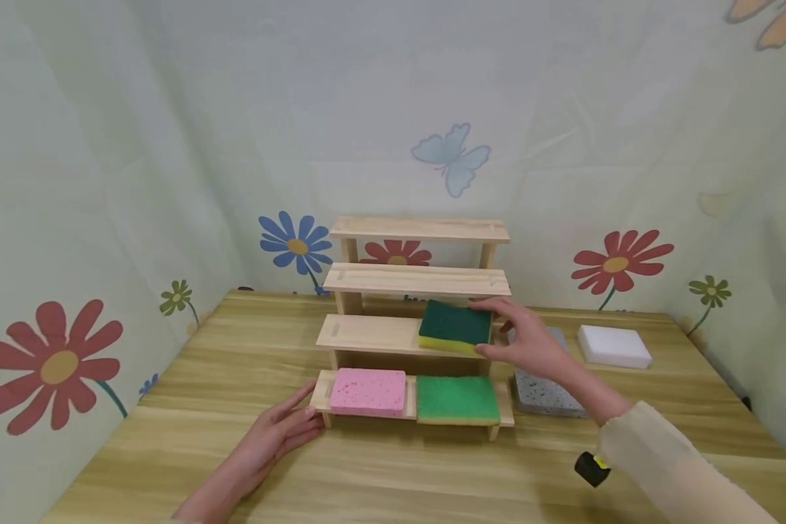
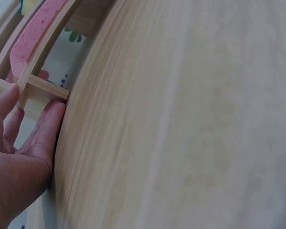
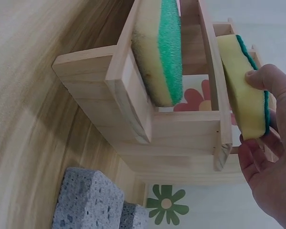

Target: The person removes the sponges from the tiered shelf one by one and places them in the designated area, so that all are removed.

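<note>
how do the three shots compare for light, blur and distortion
Head view: brightest and evenly lit, the dark green sponge clearly outlined; left wrist view: dimmer, the shelf visibly bowed, the tabletop soft and hazy; right wrist view: also dim, shadow on the tabletop beside the shelf, yet pits in the grey sponge remain readable.

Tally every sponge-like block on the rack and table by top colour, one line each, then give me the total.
Pink block: 1
Bright green block: 1
Dark green block: 1
Grey blocks: 2
White block: 1
Total: 6
</note>
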`<state>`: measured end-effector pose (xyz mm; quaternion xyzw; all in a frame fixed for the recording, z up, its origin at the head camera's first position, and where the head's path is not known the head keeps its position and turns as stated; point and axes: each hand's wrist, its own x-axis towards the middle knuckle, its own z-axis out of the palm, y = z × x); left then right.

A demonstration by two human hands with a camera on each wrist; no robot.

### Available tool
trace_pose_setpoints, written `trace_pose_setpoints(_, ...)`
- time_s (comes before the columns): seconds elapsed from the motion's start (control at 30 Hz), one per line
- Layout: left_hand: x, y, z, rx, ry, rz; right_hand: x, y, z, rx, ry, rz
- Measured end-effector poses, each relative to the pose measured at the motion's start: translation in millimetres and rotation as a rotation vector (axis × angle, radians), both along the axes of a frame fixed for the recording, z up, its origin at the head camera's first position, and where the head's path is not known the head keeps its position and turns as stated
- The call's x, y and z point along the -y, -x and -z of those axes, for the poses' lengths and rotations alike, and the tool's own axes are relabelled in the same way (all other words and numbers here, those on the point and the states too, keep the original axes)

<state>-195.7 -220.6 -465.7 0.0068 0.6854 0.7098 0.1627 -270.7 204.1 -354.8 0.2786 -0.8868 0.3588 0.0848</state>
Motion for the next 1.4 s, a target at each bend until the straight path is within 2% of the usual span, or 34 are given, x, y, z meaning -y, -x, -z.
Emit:
trace_pose_setpoints(0.27,0.9,-1.3,-2.8,-0.007,0.004,0.008,-9,-2.2,-5.9,-0.032,0.034,0.005)
trace_pose_setpoints(0.43,0.9,-1.3,-3.5,-0.002,-0.003,0.008,-21,-8.0,-8.6,-0.055,0.064,0.046)
trace_pose_setpoints(0.7,2.1,0.2,-3.3,0.003,-0.002,0.015,-41,-22.0,-11.8,-0.101,0.031,0.104)
trace_pose_setpoints(1.1,2.3,1.7,-1.9,0.002,-0.006,0.021,-83,-38.6,-14.7,-0.206,-0.044,0.124)
trace_pose_setpoints(1.4,1.7,1.6,-2.9,0.006,-0.008,0.029,-117,-45.7,-6.1,-0.226,-0.081,0.141)
